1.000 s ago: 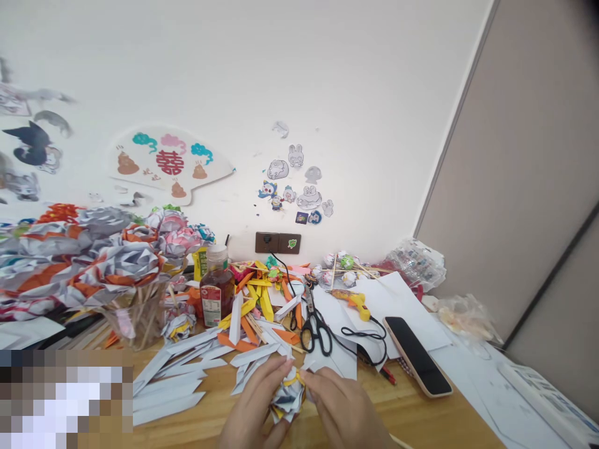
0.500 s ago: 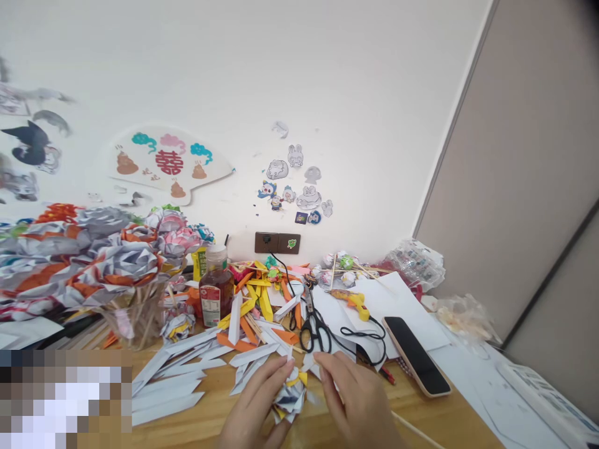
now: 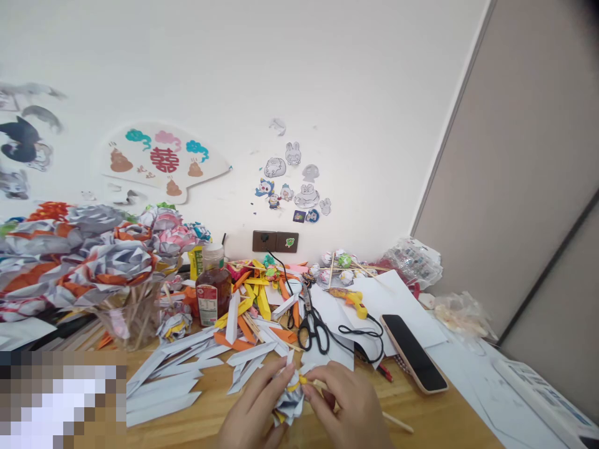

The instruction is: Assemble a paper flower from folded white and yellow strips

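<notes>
My left hand (image 3: 255, 408) and my right hand (image 3: 344, 405) meet low in the middle of the head view over a wooden desk (image 3: 210, 408). Both grip a small folded paper flower (image 3: 290, 399) in white, grey and yellow. The left hand cups it from the left; the right hand's fingertips pinch its yellow top edge. A thin wooden skewer (image 3: 397, 422) sticks out from under my right hand toward the right.
Folded white paper strips (image 3: 173, 374) and orange and yellow ones (image 3: 253, 305) lie behind the hands. Black scissors (image 3: 313, 327), a yellow glue gun (image 3: 353, 301), a phone (image 3: 412, 360), a sauce bottle (image 3: 213, 290) and a jar of paper flowers (image 3: 116, 274) stand further back.
My right hand drew back from the flower half a second ago and has returned to pinch its top. The skewer now shows to the right. The view shifted slightly.
</notes>
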Tool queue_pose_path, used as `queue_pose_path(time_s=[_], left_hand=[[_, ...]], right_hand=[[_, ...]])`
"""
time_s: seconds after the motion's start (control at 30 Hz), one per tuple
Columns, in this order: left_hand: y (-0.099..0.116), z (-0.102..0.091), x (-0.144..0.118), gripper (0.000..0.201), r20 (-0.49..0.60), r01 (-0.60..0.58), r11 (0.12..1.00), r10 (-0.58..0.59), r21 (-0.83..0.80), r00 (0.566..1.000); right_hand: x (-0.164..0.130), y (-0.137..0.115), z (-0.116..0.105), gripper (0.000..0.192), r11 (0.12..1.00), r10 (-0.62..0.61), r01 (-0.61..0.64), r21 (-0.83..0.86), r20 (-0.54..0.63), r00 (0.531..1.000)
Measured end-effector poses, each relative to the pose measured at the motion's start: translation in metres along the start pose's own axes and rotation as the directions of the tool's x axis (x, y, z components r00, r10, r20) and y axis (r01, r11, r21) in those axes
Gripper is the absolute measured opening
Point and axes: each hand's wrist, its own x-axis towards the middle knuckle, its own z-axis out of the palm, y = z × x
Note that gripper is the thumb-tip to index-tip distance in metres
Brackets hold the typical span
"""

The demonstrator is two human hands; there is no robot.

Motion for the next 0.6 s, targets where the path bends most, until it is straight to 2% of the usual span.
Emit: queue_pose_path(time_s=[0.13,0.3,0.47,0.6], left_hand=[[0.0010,-0.0004,-0.0005,0.064,-0.016,0.015,1.000,-0.015,-0.025,1.000],[0.0022,0.0006,-0.0011,0.060,-0.041,0.022,0.999,-0.023,-0.027,0.999],[0.0014,0.0013,-0.0009,0.060,-0.007,0.012,1.000,-0.012,-0.015,1.000],[0.0010,0.0015,-0.0013,0.062,-0.011,0.020,1.000,-0.021,-0.005,1.000]], right_hand=[[-0.0056,0.0035,0.0033,0.029,0.999,0.038,-0.041,0.029,0.076,0.996],[-0.0092,0.0062,0.0060,0.025,0.998,0.042,-0.046,0.041,0.098,0.994],[-0.0078,0.0057,0.0074,0.028,0.999,0.021,-0.025,0.041,0.086,0.996],[-0.0032,0.0007,0.0035,0.040,0.996,-0.081,0.081,-0.041,0.017,0.997]])
